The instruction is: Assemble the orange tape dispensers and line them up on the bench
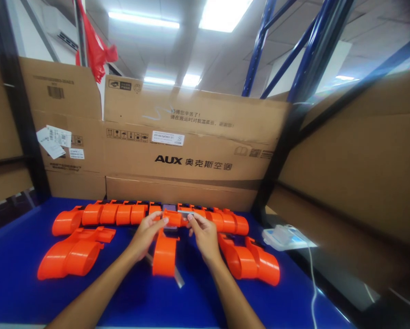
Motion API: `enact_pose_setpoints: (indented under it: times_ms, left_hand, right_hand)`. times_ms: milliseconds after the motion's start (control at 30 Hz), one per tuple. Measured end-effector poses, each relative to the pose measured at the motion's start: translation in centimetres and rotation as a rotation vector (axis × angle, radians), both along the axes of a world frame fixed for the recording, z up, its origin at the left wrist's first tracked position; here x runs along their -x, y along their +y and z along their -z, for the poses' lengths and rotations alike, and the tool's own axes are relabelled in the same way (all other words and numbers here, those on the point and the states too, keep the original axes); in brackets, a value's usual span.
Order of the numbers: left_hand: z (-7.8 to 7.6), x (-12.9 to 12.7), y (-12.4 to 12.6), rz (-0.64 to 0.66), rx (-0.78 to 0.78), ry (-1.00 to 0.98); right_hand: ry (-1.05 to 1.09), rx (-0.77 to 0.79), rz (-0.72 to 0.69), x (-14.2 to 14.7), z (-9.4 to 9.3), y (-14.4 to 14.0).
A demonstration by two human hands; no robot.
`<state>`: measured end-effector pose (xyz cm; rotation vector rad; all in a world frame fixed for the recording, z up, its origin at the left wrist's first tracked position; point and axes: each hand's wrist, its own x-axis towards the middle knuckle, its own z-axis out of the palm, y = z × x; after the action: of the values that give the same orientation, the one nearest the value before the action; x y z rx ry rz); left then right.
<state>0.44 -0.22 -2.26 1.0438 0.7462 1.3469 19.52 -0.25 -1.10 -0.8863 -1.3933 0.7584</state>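
Observation:
My left hand (148,233) pinches the left end of an orange plastic part (172,219), raised over the middle of the table. Opposite it, the fingers of my right hand (202,232) are closed on a thin grey strip (186,212) at the part's right upper edge; its exact kind is unclear. Just below hangs or stands an orange ring-shaped piece (164,257); I cannot tell whether it joins the held part. A flat silvery strip (179,277) lies on the blue table, partly hidden behind this ring. Behind my hands sits a dark flat object (170,208), mostly covered.
Several orange ring-shaped parts (124,214) line the back of the blue table (150,301). More lie at the left (66,256) and right (249,260). Cardboard walls (191,146) enclose the back. A white power strip (287,238) with a cable is at the right edge.

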Motion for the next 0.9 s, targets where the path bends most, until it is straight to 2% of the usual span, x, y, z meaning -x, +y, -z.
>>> enact_pose_setpoints:
  times_ms: [167, 400, 667, 900]
  left_hand:
    - [-0.6, 0.3, 0.0, -0.021, 0.004, -0.031]
    - [-1.5, 0.9, 0.2, -0.097, 0.013, -0.104]
    - [-1.0, 0.6, 0.2, -0.062, -0.009, -0.052]
    - [-0.4, 0.4, -0.3, -0.065, -0.041, 0.066]
  right_hand:
    - [-0.107, -0.010, -0.020, -0.1, 0.2, 0.2]
    - [-0.028, -0.033, -0.041, -0.1, 0.3, 0.5]
    - [-0.091, -0.073, 0.004, -0.3, 0.4, 0.1]
    - [-0.196, -0.158, -0.074, -0.2, 0.1, -0.2]
